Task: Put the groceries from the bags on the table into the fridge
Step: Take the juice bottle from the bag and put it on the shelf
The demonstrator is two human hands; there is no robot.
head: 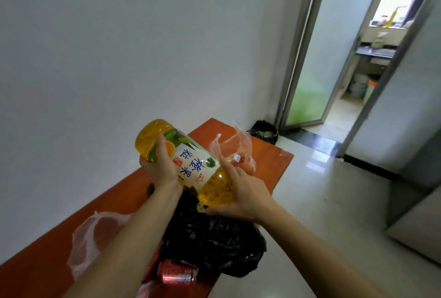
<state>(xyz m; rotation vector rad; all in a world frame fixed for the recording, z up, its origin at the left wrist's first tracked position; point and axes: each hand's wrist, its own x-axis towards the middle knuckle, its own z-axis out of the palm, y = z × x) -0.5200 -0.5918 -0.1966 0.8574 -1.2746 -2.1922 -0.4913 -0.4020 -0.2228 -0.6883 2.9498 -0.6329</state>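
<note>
A large bottle of yellow drink [191,161] with a white and green label lies tilted in the air above the orange table [269,154]. My left hand [160,166] grips its upper part, thumb over the label. My right hand [241,192] cups the lower neck end from below, fingers curled round it. Under the bottle sits a crumpled black plastic bag [214,240]. A clear bag with orange fruit [241,154] lies further along the table. Another clear bag [95,233] lies at the left. A red can [177,273] lies on its side at the near edge.
A grey fridge [420,202] stands at the right across a glossy tiled floor. A black bin [265,131] sits beside the table's far end. An open doorway [353,58] leads to a kitchen. A white wall runs along the table's left side.
</note>
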